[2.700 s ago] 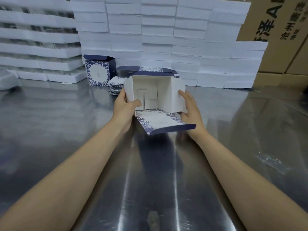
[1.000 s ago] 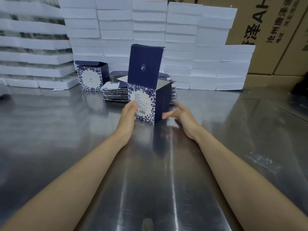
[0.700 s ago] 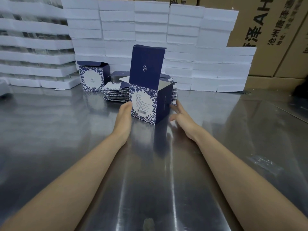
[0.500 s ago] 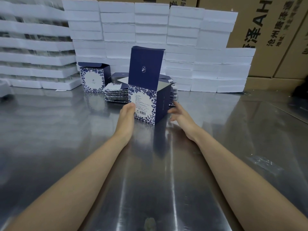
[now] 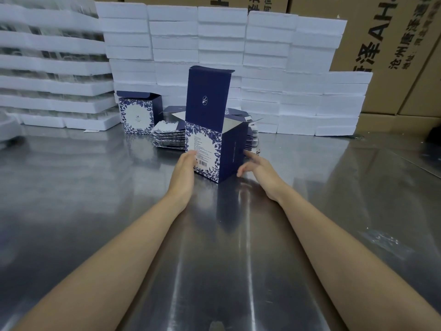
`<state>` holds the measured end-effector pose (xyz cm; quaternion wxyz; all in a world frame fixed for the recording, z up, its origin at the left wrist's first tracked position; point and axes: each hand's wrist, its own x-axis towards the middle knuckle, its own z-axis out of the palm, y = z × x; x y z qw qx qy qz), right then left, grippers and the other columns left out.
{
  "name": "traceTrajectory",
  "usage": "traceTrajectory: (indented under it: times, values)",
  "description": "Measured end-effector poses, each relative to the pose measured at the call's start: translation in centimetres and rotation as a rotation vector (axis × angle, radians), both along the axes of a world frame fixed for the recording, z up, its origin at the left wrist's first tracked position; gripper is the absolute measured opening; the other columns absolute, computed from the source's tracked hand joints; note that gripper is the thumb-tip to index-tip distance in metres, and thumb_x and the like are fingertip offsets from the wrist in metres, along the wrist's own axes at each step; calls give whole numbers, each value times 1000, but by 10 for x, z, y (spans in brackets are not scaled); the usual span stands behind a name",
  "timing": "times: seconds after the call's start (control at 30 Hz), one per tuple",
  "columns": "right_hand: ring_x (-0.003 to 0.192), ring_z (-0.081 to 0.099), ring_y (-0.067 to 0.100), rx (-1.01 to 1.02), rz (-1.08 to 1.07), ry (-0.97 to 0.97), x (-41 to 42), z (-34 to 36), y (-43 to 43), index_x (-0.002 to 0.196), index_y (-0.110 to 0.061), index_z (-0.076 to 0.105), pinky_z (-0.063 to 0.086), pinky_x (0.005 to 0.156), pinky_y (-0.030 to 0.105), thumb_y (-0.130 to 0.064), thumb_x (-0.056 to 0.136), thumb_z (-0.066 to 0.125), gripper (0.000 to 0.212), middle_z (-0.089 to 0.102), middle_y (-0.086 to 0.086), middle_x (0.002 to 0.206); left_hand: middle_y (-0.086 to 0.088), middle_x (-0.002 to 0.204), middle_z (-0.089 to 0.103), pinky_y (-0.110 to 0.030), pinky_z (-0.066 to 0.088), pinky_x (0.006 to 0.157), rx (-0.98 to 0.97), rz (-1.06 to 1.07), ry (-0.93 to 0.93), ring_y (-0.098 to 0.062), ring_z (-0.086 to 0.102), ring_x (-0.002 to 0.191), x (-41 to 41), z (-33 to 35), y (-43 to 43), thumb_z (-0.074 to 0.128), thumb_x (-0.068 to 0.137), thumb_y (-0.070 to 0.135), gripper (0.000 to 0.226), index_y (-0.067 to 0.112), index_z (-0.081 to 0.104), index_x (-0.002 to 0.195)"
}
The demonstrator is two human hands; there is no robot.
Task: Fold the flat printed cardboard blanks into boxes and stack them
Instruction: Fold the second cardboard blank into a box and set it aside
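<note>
Two bare forearms are reaching in from the lower corners of the frame toward the centre. The left hand (image 5: 185, 172) is lying flat, fingers straight and together, against the white labelled face of a navy-and-white floral-printed cardboard box (image 5: 210, 152), gripping nothing. The right hand (image 5: 259, 169) is hovering just beside the box's plain navy side with fingers spread and loose, holding nothing; whether its forefinger is touching the card cannot be told.

The box is standing upright on the shiny steel tabletop (image 5: 95, 192) at the centre of the frame, one corner turned toward the camera. Its tall navy lid flap (image 5: 207, 91) is sticking straight up, and its pale side flaps are splaying outward at the open top. A barcode is showing low on the labelled face.

Just behind it, a low pile of flat printed cardboard blanks (image 5: 169, 137) is lying on the tabletop. A second folded floral box (image 5: 138, 115) is standing beside that pile, at centre left, its top also open.

Stacked white foam blocks (image 5: 222, 39) are filling the upper part of the frame, with brown corrugated cartons (image 5: 393, 48) rising at the upper right. A scrap of clear plastic film (image 5: 381, 240) is lying at the lower right.
</note>
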<state>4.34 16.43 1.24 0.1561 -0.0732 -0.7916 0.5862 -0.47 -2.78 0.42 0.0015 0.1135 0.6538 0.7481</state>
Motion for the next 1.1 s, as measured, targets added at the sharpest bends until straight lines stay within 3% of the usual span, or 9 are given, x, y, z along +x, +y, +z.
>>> traceTrajectory:
  times: [0.1,0.2,0.27,0.43,0.57,0.7,0.9,1.0,1.1]
  values:
    - [93,57,2,39,-49,20,-2,-2,0,147,-14,34,41,77,3,6,87,46,65,57,0,105,7,122,58,-36,31,113,-36,43,15,-13,49,124,-3,-2,-1,39,102,33,15,32,53,107]
    - [137,36,12,77,38,-54,-5,-3,1,155,-21,5,35,105,21,3,85,50,87,33,-7,151,4,137,47,-39,27,116,-121,29,77,-11,44,128,-1,-5,-2,37,102,34,20,32,49,117]
    - [133,40,11,76,90,-94,-6,-4,1,155,-23,-1,37,98,20,1,85,50,90,38,-9,150,0,139,44,-33,28,115,-150,27,107,-13,44,125,0,-6,-2,36,103,33,24,27,50,121]
    - [91,60,1,73,101,84,5,2,-3,143,-20,41,40,81,10,4,90,46,59,67,-5,93,-14,131,46,-39,35,107,-154,200,91,-26,47,116,-1,-1,-4,27,102,29,41,4,54,121]
    - [76,62,19,629,86,359,22,-3,-32,132,-10,58,47,78,29,-7,86,51,46,68,3,79,1,113,58,-30,34,94,13,284,-39,-18,51,105,-9,4,-15,26,102,37,35,25,57,90]
    - [67,52,16,850,11,856,32,-4,-64,92,-5,73,40,67,31,-10,82,47,28,60,0,67,-20,130,52,-42,38,106,-133,332,-8,-30,51,121,-19,3,-29,42,101,30,36,6,56,124]
    - [116,49,27,675,-386,829,28,4,-47,110,-2,64,36,101,40,-12,84,46,33,59,12,120,-13,116,62,-23,48,78,82,157,-9,-13,63,86,-14,8,-29,38,105,19,33,1,49,130]
    - [145,22,24,494,-375,656,28,5,-34,137,-9,47,14,120,43,-15,92,43,46,35,1,149,-8,129,60,-30,41,96,50,-86,-41,-12,61,103,-3,11,-21,22,106,43,50,12,51,131]
    - [142,26,16,232,-312,525,27,5,-27,142,-12,41,21,118,35,-23,93,38,51,38,-3,146,3,143,51,-39,27,111,-77,-227,-7,-11,48,129,5,8,-18,21,83,77,86,19,45,143]
